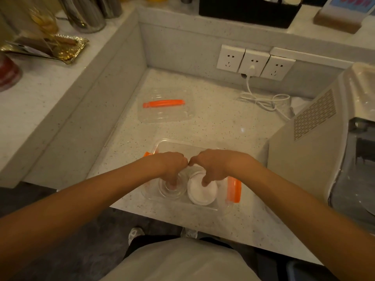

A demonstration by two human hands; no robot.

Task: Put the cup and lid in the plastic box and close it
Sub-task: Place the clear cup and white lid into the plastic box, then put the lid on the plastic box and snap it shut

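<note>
A clear plastic box (162,144) with orange side clips (234,189) stands near the counter's front edge. Inside it, on the left, lies a clear round lid (172,192); my left hand (172,165) reaches down with its fingers on that lid. To the right in the box sits a white cup (199,196), and my right hand (213,165) has its fingers on the cup's rim. Further back on the counter lies the box's clear cover (164,114) with an orange handle (163,103), apart from the box.
A beige machine (316,147) stands at the right, close to the box. White sockets (254,61) with a coiled white cable (263,99) are on the back wall. A raised ledge at left holds a gold tray (67,49) and metal cups (85,15).
</note>
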